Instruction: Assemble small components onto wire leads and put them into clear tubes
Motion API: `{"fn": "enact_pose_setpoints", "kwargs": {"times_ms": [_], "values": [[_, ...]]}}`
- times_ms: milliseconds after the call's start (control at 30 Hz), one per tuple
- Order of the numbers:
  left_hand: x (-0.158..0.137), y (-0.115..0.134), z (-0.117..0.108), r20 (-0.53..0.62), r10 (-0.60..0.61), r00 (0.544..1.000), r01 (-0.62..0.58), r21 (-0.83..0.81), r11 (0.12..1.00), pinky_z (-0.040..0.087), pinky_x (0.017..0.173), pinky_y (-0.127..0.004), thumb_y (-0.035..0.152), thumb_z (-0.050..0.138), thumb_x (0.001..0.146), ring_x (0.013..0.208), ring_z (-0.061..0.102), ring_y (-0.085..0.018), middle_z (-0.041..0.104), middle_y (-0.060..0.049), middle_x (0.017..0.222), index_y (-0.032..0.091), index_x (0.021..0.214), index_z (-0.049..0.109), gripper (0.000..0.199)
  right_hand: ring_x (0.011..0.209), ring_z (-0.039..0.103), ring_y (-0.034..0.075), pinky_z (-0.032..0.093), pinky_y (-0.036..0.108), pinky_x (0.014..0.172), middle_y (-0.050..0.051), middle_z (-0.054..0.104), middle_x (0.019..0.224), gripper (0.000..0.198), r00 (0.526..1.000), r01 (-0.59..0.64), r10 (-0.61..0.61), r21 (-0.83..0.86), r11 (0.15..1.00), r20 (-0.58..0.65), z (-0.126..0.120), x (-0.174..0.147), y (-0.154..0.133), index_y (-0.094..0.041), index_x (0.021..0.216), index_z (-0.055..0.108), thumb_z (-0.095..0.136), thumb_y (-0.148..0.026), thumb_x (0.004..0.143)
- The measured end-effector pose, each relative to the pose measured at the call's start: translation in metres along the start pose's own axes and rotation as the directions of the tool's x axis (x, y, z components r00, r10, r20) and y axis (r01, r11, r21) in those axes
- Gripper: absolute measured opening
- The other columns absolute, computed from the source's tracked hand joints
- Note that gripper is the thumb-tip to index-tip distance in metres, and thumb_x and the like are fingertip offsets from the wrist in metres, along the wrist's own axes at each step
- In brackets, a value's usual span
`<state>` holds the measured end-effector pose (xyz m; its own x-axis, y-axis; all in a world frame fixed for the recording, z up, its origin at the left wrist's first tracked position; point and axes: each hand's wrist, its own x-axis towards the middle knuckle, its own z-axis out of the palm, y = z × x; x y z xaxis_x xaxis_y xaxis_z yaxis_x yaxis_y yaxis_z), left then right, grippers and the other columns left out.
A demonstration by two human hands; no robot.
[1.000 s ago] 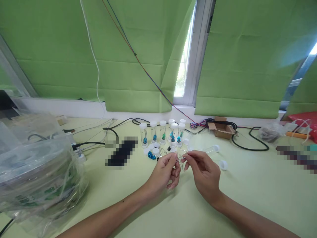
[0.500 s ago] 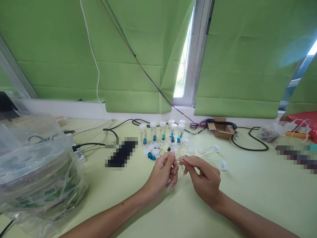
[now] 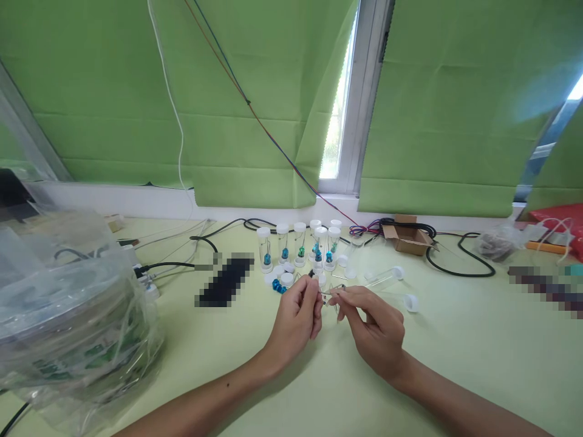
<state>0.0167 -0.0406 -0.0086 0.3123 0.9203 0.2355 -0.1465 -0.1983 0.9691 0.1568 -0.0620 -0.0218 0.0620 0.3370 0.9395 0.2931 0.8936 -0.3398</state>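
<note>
My left hand [image 3: 296,312] is closed in a pinch over the middle of the table, its fingertips at a thin metal wire [image 3: 325,294]. A small dark piece [image 3: 311,273] shows just above that thumb. From the other side, my right hand [image 3: 376,325] pinches the same thin wire between thumb and forefinger. What else lies inside the fingers is hidden. Behind the hands stand several clear capped tubes [image 3: 265,249] holding blue or green pieces on wires. A cluster of shiny blue pieces [image 3: 279,286] lies left of my left hand, beside white caps [image 3: 286,279].
Two clear tubes with white ends [image 3: 387,278] lie to the right. An open cardboard box [image 3: 407,240] and black cables [image 3: 471,267] are at the back right. A large plastic-wrapped spool [image 3: 77,328] fills the left side. A blurred dark object [image 3: 225,282] lies left of centre.
My left hand has shifted slightly left, and its lower fingers have curled in more. The dark piece shows more clearly above its thumb. My right hand has hardly moved.
</note>
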Motion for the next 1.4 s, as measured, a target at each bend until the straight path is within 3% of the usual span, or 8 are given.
{"fn": "enact_pose_setpoints", "kwargs": {"times_ms": [433, 867, 1400], "values": [[0.0004, -0.0017, 0.0004, -0.002, -0.048, 0.999, 0.048, -0.007, 0.999, 0.024, 0.032, -0.016, 0.054, 0.041, 0.093, 0.030, 0.035, -0.003, 0.037, 0.009, 0.051, 0.019, 0.067, 0.038, 0.044, 0.061, 0.063, 0.013, 0.055, 0.026, 0.049, 0.007, 0.072, 0.089, 0.038, 0.990, 0.130, -0.124, -0.099, 0.987, 0.061, -0.0012, -0.0013, 0.0014, -0.021, 0.106, 0.065, 0.054, 0.007, 0.082], [-0.0021, -0.0017, 0.0001, -0.020, -0.020, 1.000, 0.020, -0.004, 1.000, 0.024, 0.034, -0.015, 0.053, 0.044, 0.092, 0.035, 0.034, -0.003, 0.036, 0.008, 0.054, 0.019, 0.069, 0.038, 0.041, 0.064, 0.065, 0.013, 0.057, 0.026, 0.048, 0.005, 0.072, 0.086, 0.041, 0.998, 0.063, -0.061, -0.068, 0.996, 0.029, -0.0001, 0.0000, -0.0016, -0.021, 0.103, 0.065, 0.056, 0.011, 0.080], [-0.0004, -0.0005, -0.0011, 0.025, -0.038, 0.999, 0.039, -0.040, 0.998, 0.025, 0.033, -0.016, 0.055, 0.043, 0.091, 0.032, 0.033, -0.003, 0.036, 0.008, 0.052, 0.019, 0.067, 0.038, 0.043, 0.055, 0.064, 0.012, 0.057, 0.026, 0.051, 0.002, 0.073, 0.086, 0.035, 1.000, 0.001, 0.004, -0.172, 0.985, 0.028, -0.0009, 0.0001, -0.0050, -0.025, 0.110, 0.065, 0.062, -0.001, 0.084]]}}
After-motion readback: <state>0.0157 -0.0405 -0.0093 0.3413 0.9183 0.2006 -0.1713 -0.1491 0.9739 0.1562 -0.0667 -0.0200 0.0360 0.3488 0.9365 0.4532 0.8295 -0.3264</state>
